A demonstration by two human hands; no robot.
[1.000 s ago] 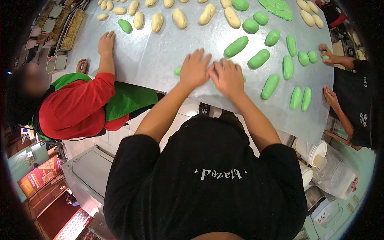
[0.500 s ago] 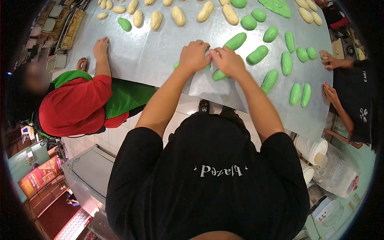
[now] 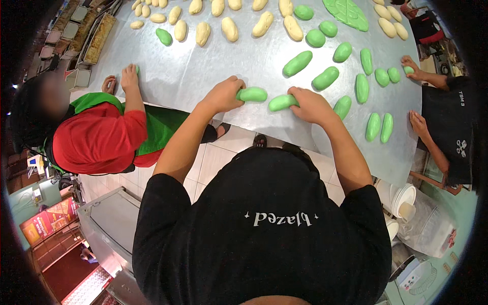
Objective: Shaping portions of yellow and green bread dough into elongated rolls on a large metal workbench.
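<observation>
My left hand (image 3: pixel 221 95) grips one end of a green dough roll (image 3: pixel 254 94) lying on the steel table (image 3: pixel 203 76). My right hand (image 3: pixel 311 105) holds a second green dough roll (image 3: pixel 280 102) just beside it. The two rolls lie end to end near the table's front edge. Several more green dough rolls (image 3: pixel 325 78) lie beyond my hands, and pale yellow rolls (image 3: pixel 230 29) are lined up farther back.
A person in a red and green top (image 3: pixel 96 134) works at the left with a hand on the table (image 3: pixel 129 78). Another person in black (image 3: pixel 450 127) stands at the right. A flat green dough sheet (image 3: pixel 348 12) lies at the back. White bowls (image 3: pixel 401 195) stand lower right.
My hands, pressed flat together on one dough piece, have moved apart toward the table's front edge. Each now holds a separate green roll.
</observation>
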